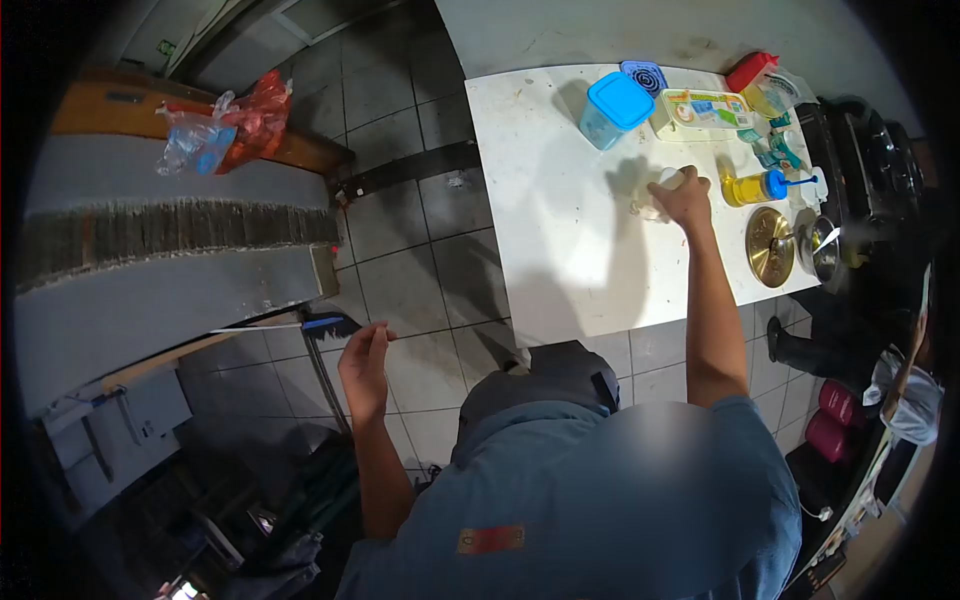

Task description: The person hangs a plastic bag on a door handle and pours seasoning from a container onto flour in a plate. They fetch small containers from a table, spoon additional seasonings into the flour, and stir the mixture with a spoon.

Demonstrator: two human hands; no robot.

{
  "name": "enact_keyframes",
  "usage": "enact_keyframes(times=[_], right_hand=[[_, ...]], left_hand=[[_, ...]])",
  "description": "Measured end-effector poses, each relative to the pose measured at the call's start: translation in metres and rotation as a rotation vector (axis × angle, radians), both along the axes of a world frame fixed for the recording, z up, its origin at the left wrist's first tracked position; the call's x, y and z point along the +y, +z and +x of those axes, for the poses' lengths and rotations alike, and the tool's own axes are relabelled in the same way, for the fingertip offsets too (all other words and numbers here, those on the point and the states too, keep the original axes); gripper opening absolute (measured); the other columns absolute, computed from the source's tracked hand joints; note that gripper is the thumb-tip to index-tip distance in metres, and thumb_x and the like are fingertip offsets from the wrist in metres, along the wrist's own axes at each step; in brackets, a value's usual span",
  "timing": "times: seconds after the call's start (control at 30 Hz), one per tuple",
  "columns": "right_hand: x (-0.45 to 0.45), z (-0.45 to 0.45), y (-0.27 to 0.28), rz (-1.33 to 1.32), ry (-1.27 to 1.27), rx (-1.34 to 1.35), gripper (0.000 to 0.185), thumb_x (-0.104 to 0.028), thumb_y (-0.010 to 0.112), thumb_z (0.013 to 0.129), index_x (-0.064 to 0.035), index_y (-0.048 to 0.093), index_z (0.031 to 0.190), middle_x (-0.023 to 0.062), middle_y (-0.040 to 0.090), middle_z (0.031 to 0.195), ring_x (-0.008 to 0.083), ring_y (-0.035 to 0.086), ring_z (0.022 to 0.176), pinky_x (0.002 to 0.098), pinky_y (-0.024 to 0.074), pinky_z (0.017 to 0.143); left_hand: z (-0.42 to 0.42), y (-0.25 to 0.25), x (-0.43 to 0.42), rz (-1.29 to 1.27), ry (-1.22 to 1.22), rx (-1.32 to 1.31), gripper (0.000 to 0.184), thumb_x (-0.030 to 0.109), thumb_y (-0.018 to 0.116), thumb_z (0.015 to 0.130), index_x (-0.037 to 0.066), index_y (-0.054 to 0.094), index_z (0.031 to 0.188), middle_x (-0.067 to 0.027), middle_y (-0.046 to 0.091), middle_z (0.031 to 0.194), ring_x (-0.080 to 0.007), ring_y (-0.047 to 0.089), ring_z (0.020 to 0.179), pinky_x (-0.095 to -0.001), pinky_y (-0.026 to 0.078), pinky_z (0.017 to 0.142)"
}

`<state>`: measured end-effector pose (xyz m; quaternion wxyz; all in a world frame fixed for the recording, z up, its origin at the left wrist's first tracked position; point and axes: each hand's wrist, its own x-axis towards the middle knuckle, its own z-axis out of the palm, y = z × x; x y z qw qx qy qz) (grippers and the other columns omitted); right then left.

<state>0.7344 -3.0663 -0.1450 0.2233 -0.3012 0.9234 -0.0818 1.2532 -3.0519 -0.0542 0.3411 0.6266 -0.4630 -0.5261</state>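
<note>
Right hand (684, 200): partly closed grip is holding a pale container (648, 208), probably steadying it on the tabletop (540, 160). Left hand (364, 368): is hovering aside, loosely curled; contents unclear.

White table (560, 270) bearing one blue-lidded tub (612, 108), one pale box (690, 130), one yellow bottle (745, 189), one brass-coloured dish (769, 250), one small whitish container (648, 208) gripped by the right hand (686, 202); left hand (364, 370) raised beyond the table edge.

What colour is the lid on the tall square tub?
The lid is bright blue, best seen in the head view.
</note>
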Motion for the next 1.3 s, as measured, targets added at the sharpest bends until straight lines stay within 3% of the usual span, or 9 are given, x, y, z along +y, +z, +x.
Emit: enact_keyframes(times=[0.1,0.27,0.4,0.5,0.6,0.87,0.97,1.13,1.3], right_hand=[[0.031,0.035,0.03,-0.204,0.082,-0.148,0.094,-0.056,0.073,0.062,0.0146,0.044,0.117,0.0318,0.059,0.109,0.0393,0.061,0.102,0.0407,0.049,0.087],[0.093,0.121,0.095,-0.225,0.182,-0.208,0.097,-0.062,0.069,0.063,0.0182,0.044,0.111,0.0349,0.062,0.099,0.0389,0.064,0.095,0.0388,0.0499,0.084],[0.157,0.197,0.122,-0.311,0.246,-0.324,0.08,-0.061,0.066,0.065,0.0057,0.057,0.11,0.0253,0.066,0.098,0.0348,0.066,0.093,0.036,0.0506,0.082],[0.2,0.24,0.137,-0.299,0.305,-0.412,0.075,-0.06,0.065,0.066,0.0036,0.061,0.106,0.0234,0.067,0.095,0.0326,0.066,0.093,0.0359,0.0501,0.082],[0.243,0.281,0.15,-0.303,0.36,-0.423,0.072,-0.059,0.064,0.067,0.0034,0.064,0.103,0.0229,0.068,0.092,0.0317,0.066,0.09,0.0355,0.0499,0.081],[0.308,0.346,0.157,-0.32,0.396,-0.521,0.078,-0.062,0.063,0.068,0.0078,0.063,0.102,0.025,0.067,0.091,0.0332,0.066,0.088,0.0353,0.0498,0.081],[0.32,0.345,0.159,-0.33,0.422,-0.52,0.084,-0.066,0.062,0.07,0.0113,0.062,0.103,0.0256,0.066,0.088,0.0315,0.067,0.082,0.0357,0.0511,0.076],[0.338,0.311,0.182,-0.342,0.344,-0.814,0.082,-0.069,0.047,0.084,0.0074,0.059,0.112,0.0182,0.066,0.088,0.0223,0.066,0.067,0.0319,0.0525,0.057],[0.347,0.227,0.171,-0.367,0.144,-0.742,0.071,-0.062,0.046,0.088,-0.0008,0.054,0.122,0.0114,0.064,0.097,0.0146,0.06,0.067,0.0249,0.0478,0.056]], left_hand=[[-0.002,0.007,0.021,-0.072,-0.08,-0.101,0.02,0.012,0.058,0.094,-0.001,0.062,0.108,-0.0045,0.065,0.093,-0.0101,0.059,0.09,-0.0239,0.044,0.082],[-0.002,0.005,0.084,-0.17,-0.166,0.144,0.019,0.012,0.059,0.093,0.0,0.063,0.107,-0.0044,0.065,0.095,-0.0107,0.06,0.089,-0.0243,0.045,0.081],[0.002,0.004,0.147,-0.263,-0.333,0.161,0.02,0.009,0.06,0.091,0.001,0.063,0.109,-0.0048,0.064,0.097,-0.0112,0.059,0.089,-0.0249,0.045,0.08],[0.004,0.02,0.194,-0.356,-0.538,0.087,0.024,0.007,0.061,0.089,0.002,0.062,0.112,-0.0062,0.062,0.102,-0.012,0.058,0.089,-0.0258,0.045,0.079],[0.017,0.024,0.236,-0.377,-0.676,0.148,0.032,0.004,0.06,0.088,0.002,0.058,0.12,-0.0083,0.055,0.119,-0.0126,0.056,0.098,-0.026,0.044,0.082],[0.032,0.026,0.321,-0.213,-0.675,0.253,0.037,0.003,0.064,0.087,0.001,0.054,0.122,-0.0034,0.059,0.113,-0.0099,0.056,0.096,-0.0237,0.043,0.082],[0.028,0.013,0.33,-0.24,-0.653,0.348,0.03,0.005,0.063,0.089,0.001,0.055,0.118,-0.0034,0.059,0.11,-0.0096,0.055,0.1,-0.0241,0.044,0.083],[0.007,0.012,0.331,-0.184,-0.637,0.49,0.021,0.005,0.06,0.09,0.003,0.049,0.109,-0.0027,0.056,0.1,-0.0098,0.052,0.094,-0.0257,0.042,0.082],[-0.028,0.012,0.316,-0.134,-0.619,0.649,0.012,0.006,0.056,0.093,0.005,0.047,0.1,-0.0027,0.053,0.089,-0.0089,0.049,0.086,-0.0254,0.042,0.081]])
